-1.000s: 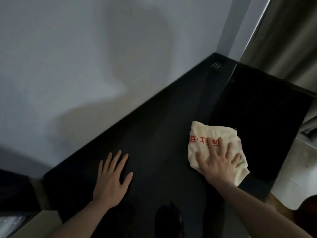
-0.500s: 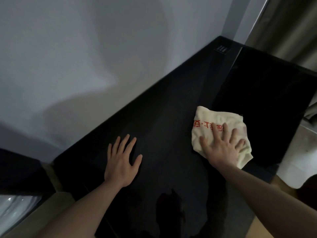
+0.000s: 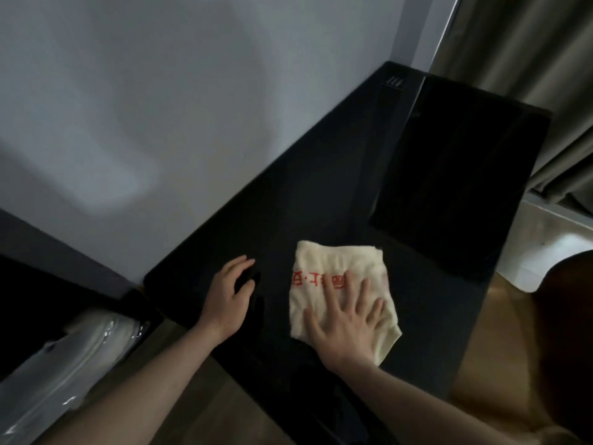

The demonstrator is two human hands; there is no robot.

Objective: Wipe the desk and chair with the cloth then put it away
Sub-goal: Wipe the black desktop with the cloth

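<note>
we see a black desk [image 3: 321, 200] running from the lower middle of the frame up toward the upper right, its long edge set against a pale grey wall [image 3: 160, 107]. a cream cloth [image 3: 333, 271] with red characters stitched across it lies folded on the desk a little right of centre, in the lower half of the frame. our right hand [image 3: 348, 322] lies flat on the lower part of the cloth, palm down and fingers spread, pressing on it rather than gripping it; the red characters show just above the fingertips. our left hand [image 3: 229, 297] is just left of the cloth, apart from it, its fingers curled over something small and dark on the desk; the thing is too dark for us to tell what it is, or whether the hand truly grips it. to the upper right of the cloth a darker, glossier black panel [image 3: 455, 175] lies on the desk surface, and a small pale mark [image 3: 394, 81] sits near the far corner of the desk. grey curtains [image 3: 529, 59] hang at the upper right. at the lower left a clear plastic-wrapped bundle [image 3: 64, 358] lies beside the desk, and brownish floor [image 3: 500, 348] shows at the lower right.
</note>
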